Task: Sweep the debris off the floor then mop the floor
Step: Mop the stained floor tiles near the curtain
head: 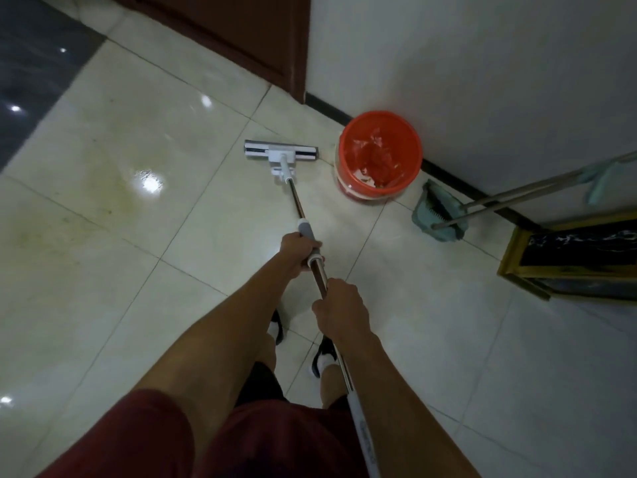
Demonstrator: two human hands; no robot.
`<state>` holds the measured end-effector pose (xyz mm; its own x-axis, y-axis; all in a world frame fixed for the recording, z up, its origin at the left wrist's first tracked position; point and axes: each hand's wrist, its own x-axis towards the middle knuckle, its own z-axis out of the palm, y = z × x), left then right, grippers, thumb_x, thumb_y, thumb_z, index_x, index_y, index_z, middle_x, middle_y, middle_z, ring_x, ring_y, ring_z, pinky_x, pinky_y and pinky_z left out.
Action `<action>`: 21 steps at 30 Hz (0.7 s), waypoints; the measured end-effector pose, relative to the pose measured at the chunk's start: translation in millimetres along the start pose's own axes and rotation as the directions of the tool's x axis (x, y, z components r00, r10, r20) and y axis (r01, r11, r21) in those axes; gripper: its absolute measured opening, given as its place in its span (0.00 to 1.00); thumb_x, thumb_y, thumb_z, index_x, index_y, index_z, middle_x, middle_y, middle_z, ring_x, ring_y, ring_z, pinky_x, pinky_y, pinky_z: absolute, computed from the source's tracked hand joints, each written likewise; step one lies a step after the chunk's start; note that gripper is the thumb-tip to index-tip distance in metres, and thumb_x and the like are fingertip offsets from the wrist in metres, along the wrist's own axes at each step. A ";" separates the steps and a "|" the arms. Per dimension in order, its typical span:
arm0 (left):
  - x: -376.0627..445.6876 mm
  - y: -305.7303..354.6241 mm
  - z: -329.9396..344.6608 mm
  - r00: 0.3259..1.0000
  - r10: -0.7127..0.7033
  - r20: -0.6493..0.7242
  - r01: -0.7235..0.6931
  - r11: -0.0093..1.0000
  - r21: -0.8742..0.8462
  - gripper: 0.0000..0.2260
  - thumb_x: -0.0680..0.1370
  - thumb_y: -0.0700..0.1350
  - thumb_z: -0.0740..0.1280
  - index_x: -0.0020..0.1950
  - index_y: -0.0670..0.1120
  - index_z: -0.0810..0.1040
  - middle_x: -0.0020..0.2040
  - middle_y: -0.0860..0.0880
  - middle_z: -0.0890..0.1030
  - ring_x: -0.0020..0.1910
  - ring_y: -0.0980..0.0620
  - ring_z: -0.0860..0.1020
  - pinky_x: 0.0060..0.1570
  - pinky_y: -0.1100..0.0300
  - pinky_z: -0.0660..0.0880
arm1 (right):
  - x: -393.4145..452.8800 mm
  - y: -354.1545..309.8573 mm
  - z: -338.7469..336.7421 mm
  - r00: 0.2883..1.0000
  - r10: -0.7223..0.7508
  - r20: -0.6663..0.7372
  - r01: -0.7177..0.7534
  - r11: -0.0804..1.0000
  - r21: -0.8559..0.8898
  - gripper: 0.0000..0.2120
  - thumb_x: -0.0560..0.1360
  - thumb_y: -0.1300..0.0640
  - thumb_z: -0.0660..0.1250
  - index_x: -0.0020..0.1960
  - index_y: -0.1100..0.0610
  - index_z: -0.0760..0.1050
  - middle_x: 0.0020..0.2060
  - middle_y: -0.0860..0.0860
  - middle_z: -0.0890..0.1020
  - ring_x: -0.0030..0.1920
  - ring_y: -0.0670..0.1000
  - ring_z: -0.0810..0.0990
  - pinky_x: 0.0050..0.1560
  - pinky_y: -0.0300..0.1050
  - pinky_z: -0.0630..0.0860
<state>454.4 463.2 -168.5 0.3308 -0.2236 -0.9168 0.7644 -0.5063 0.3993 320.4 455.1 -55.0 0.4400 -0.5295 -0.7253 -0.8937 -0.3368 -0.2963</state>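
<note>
Our left hand (pixel 299 254) and right hand (pixel 339 310), fingers clamped round the metal-poled white flat mop (pixel 281 153), head on glossy cream tiled floor (pixel 103 208) beside the red-lined bucket (pixel 379 155).

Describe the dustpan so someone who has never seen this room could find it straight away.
Follow the white wall on the right down to its dark baseboard. Past the orange bucket there, the dustpan rests on the floor, its long handle leaning on the wall. It is the only teal, scoop-shaped thing.

Mop head (pixel 281 154) left of bin (pixel 379 153), dustpan (pixel 437 215) right, against wall (pixel 482 63)
</note>
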 end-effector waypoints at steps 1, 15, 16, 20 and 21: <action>-4.8 -5.8 -0.5 1.000 0.005 -0.024 -0.006 1.000 -0.022 0.12 0.77 0.34 0.72 0.57 0.35 0.74 0.42 0.37 0.80 0.33 0.42 0.81 0.50 0.38 0.82 | -3.1 4.3 -0.7 0.999 -0.033 0.012 0.033 0.999 -0.020 0.07 0.80 0.58 0.64 0.54 0.60 0.75 0.43 0.51 0.77 0.32 0.44 0.72 0.29 0.36 0.64; -72.4 -94.6 -109.4 0.943 -0.005 -0.332 -0.161 0.867 -0.471 0.09 0.77 0.33 0.71 0.54 0.36 0.75 0.44 0.38 0.78 0.33 0.42 0.80 0.48 0.40 0.83 | -71.8 -26.0 37.0 0.880 -0.406 0.248 0.470 0.824 -0.317 0.03 0.78 0.61 0.62 0.46 0.58 0.71 0.35 0.48 0.71 0.39 0.52 0.75 0.34 0.40 0.70; -76.2 -103.1 -123.7 0.936 -0.019 -0.351 -0.170 0.849 -0.501 0.10 0.76 0.33 0.72 0.55 0.36 0.75 0.44 0.38 0.78 0.33 0.42 0.80 0.47 0.40 0.83 | -76.7 -33.2 45.8 0.864 -0.426 0.268 0.499 0.799 -0.337 0.03 0.79 0.61 0.62 0.50 0.60 0.73 0.38 0.49 0.73 0.40 0.51 0.75 0.36 0.41 0.71; -91.9 -139.4 -183.6 0.902 -0.084 -0.423 -0.210 0.772 -0.600 0.11 0.76 0.33 0.72 0.56 0.35 0.75 0.44 0.37 0.78 0.32 0.42 0.80 0.47 0.39 0.83 | -101.6 -67.9 83.2 0.807 -0.457 0.373 0.585 0.702 -0.406 0.09 0.79 0.61 0.63 0.58 0.60 0.74 0.49 0.54 0.80 0.43 0.53 0.78 0.40 0.42 0.71; -94.9 -149.2 -199.5 0.893 -0.101 -0.438 -0.219 0.753 -0.620 0.11 0.76 0.33 0.72 0.56 0.35 0.75 0.43 0.37 0.78 0.31 0.42 0.81 0.48 0.39 0.83 | -107.9 -77.1 93.9 0.790 -0.464 0.399 0.607 0.679 -0.413 0.09 0.78 0.62 0.63 0.58 0.59 0.74 0.49 0.54 0.80 0.44 0.53 0.78 0.39 0.42 0.71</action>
<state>419.3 726.1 -141.8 0.4609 0.2166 -0.8606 0.8464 0.1842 0.4996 333.7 611.4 -12.3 0.7279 0.0489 -0.6839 -0.3031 -0.8717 -0.3850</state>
